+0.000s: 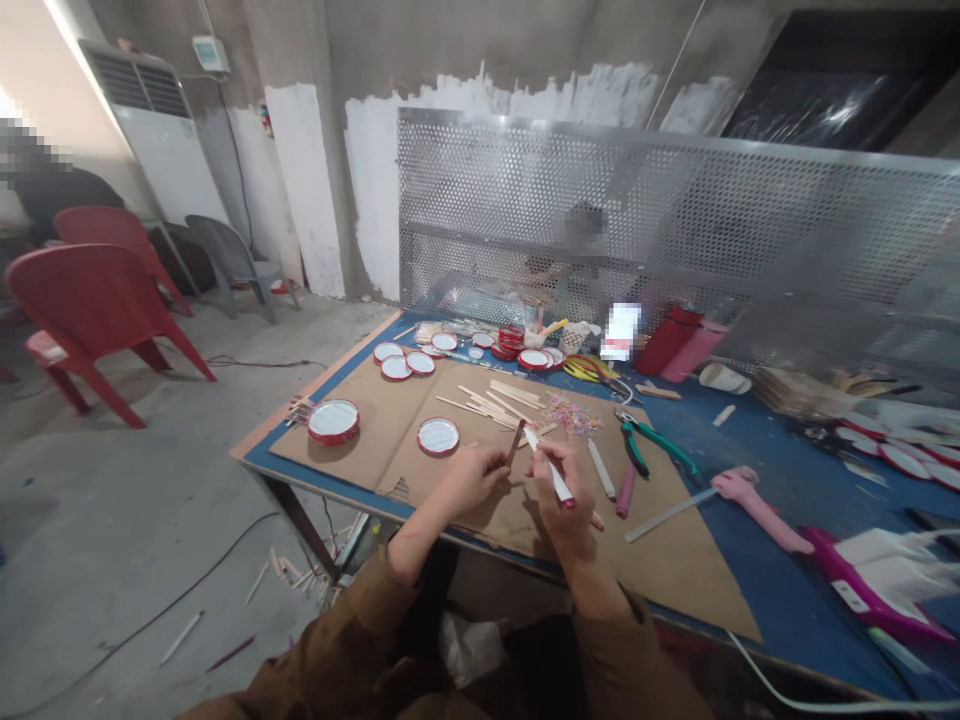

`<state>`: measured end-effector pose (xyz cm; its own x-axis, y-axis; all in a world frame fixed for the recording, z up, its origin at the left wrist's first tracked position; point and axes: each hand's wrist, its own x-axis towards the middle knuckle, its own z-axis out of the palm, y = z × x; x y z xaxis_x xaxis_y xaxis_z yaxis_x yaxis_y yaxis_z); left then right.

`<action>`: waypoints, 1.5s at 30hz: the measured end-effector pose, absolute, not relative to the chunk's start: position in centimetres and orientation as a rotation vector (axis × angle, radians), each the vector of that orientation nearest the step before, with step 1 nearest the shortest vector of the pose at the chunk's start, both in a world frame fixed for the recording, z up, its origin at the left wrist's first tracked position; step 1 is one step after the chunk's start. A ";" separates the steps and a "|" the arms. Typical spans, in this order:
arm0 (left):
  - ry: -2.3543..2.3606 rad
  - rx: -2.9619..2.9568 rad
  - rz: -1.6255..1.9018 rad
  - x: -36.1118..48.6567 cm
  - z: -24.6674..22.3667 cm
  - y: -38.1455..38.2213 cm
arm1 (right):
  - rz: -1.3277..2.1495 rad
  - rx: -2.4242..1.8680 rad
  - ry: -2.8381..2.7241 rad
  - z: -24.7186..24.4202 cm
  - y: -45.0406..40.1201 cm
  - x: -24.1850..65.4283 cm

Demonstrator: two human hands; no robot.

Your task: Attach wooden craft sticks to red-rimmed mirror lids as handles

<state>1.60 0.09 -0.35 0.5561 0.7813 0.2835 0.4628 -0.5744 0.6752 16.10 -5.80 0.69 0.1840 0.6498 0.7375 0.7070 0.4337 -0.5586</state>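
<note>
My left hand (474, 478) pinches a thin brown stick (516, 443), held upright at a slant above the cardboard sheet (386, 430). My right hand (566, 500) grips a white marker pen (553, 470) with a red end, its tip close to the stick. Beyond both hands lie several pale wooden sticks (491, 405) and a tangle of thin coloured strands (570, 413). To the left rests a round white disc with a red rim (438, 436). Further left is a thicker red-rimmed round piece (333, 422), with small sticks beside it.
Right of my hands are green-handled pliers (664, 445), a white pen-like piece (601, 468), a pink tube (625, 492) and a pink glue gun (761, 508). A purple power strip (870, 585) sits far right. A perforated metal panel (487, 210) stands behind the blue table.
</note>
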 end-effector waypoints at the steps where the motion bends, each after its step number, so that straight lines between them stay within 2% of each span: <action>1: 0.995 2.258 0.779 1.6 -0.4 0.1 | -0.059 -1.257 -1.518 0.7 -5.8 16.1; 45: 1.011 2.266 0.762 1.5 -0.3 0.1 | -0.064 -1.258 -1.503 0.3 -5.5 16.2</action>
